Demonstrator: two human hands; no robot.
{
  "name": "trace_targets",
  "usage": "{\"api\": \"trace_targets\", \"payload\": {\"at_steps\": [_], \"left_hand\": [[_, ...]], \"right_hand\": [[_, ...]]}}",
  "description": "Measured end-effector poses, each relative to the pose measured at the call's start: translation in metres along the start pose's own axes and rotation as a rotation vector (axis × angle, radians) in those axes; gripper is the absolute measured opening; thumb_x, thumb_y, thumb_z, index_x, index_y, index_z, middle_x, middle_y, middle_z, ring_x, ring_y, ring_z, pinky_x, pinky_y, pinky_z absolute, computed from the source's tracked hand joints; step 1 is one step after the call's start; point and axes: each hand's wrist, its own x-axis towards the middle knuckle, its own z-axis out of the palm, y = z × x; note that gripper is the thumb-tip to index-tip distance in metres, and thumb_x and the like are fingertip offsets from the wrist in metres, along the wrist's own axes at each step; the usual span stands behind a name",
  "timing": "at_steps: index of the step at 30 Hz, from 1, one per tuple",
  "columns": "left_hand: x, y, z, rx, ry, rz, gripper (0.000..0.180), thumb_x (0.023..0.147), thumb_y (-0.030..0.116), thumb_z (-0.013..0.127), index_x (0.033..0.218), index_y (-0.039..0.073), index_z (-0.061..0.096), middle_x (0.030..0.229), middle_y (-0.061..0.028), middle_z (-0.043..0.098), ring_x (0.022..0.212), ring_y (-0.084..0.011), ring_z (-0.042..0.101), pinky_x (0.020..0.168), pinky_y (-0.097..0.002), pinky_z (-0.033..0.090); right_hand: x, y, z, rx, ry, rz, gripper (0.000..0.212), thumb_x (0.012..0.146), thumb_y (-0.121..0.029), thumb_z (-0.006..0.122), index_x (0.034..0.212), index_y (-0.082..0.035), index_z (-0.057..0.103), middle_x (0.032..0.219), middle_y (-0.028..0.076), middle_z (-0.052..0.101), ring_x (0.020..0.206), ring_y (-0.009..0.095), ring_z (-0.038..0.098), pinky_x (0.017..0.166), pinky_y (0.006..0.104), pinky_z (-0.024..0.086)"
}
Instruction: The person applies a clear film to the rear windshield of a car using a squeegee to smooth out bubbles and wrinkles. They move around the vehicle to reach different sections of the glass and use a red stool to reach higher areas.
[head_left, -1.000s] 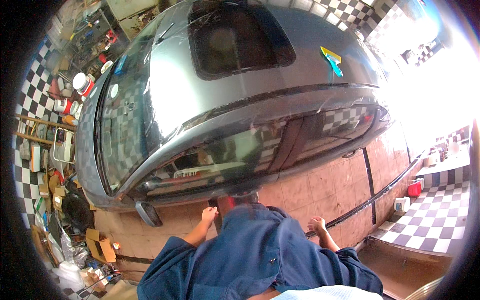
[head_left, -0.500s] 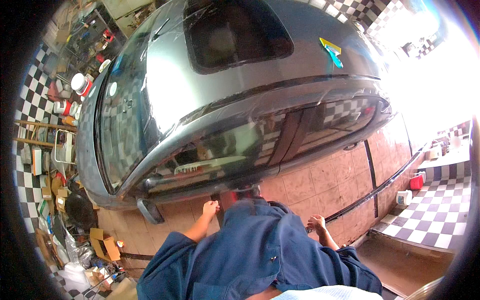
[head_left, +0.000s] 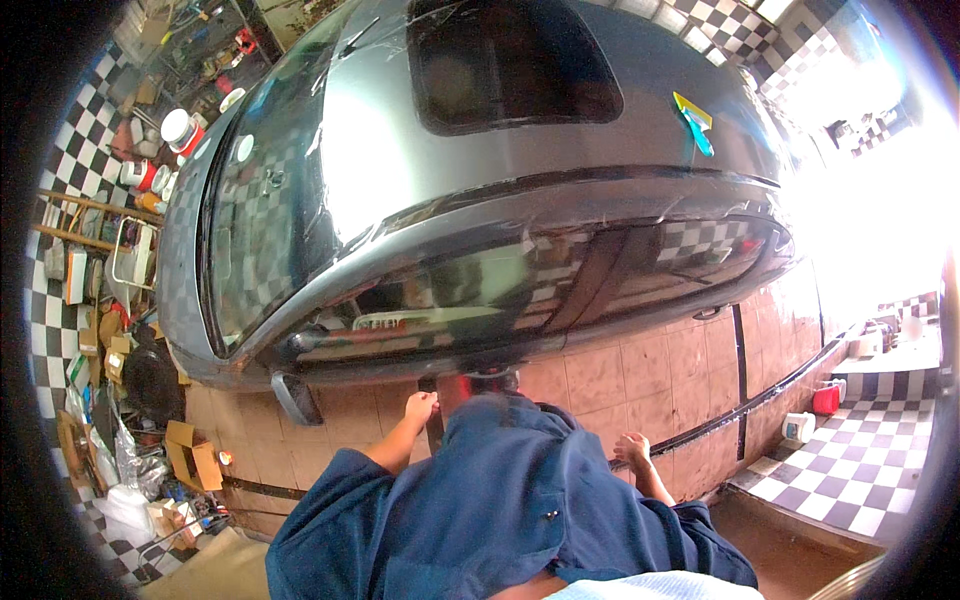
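Note:
In front of me stands a dark grey car [head_left: 390, 160], its side windows facing me. My left hand [head_left: 422, 407] hangs between my body and the car door, closed with its fingers pinched together. Whatever that hand holds, if anything, is too small to make out. Out to my right side, apart from the car, my right hand [head_left: 632, 448] has its fingers loosely apart and nothing visible in them. A yellow and turquoise hand tool, like a squeegee [head_left: 694, 124], lies on the car roof beyond both hands.
The side mirror [head_left: 296, 400] sticks out left of my left hand. Along the left lie an open cardboard box [head_left: 193, 456], plastic bags and red-and-white buckets [head_left: 181, 131]. A white jug [head_left: 798, 428] and a red container [head_left: 826, 400] stand right, by a raised checkered floor edge.
My view has turned slightly, so the car and the tool on its roof sit farther right in the picture. Both hands keep nearly the same place and shape.

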Motion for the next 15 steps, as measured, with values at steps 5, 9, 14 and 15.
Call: {"api": "trace_targets", "payload": {"at_steps": [5,9,14,15], "left_hand": [[0.004,-0.005,0.000,-0.014,0.002,-0.007,0.022,0.085,0.024,0.057,0.081,0.002,0.057,0.070,-0.0058,0.061,0.056,-0.0135,0.056,0.050,-0.0278,0.046],[0.015,-0.018,0.000,-0.007,0.026,-0.025,0.022,0.084,0.024,0.057,0.078,0.003,0.059,0.068,-0.0052,0.061,0.056,-0.0132,0.056,0.050,-0.0277,0.045],[0.008,-0.008,0.001,0.013,0.023,-0.005,0.023,0.083,0.026,0.058,0.078,0.003,0.060,0.068,-0.0059,0.062,0.058,-0.0140,0.058,0.052,-0.0282,0.047],[0.012,-0.011,0.000,0.028,0.025,0.005,0.024,0.083,0.027,0.058,0.078,0.003,0.060,0.069,-0.0063,0.063,0.059,-0.0145,0.059,0.053,-0.0286,0.047]], "right_hand": [[-0.003,-0.002,-0.001,0.087,-0.018,0.000,0.017,0.083,-0.009,0.057,0.097,-0.002,0.054,0.069,0.011,0.058,0.052,0.021,0.057,0.041,0.0300,0.046],[-0.003,-0.004,-0.004,0.124,-0.074,-0.004,0.018,0.082,-0.007,0.057,0.098,-0.002,0.053,0.069,0.011,0.057,0.051,0.021,0.056,0.041,0.0309,0.045],[-0.002,0.001,-0.006,0.064,-0.030,0.012,0.018,0.082,-0.009,0.056,0.099,-0.002,0.053,0.074,0.010,0.059,0.054,0.023,0.059,0.043,0.0327,0.047],[-0.004,-0.002,-0.005,0.054,-0.037,-0.010,0.018,0.082,-0.009,0.056,0.099,-0.002,0.054,0.074,0.010,0.059,0.055,0.023,0.059,0.043,0.0329,0.048]]}}
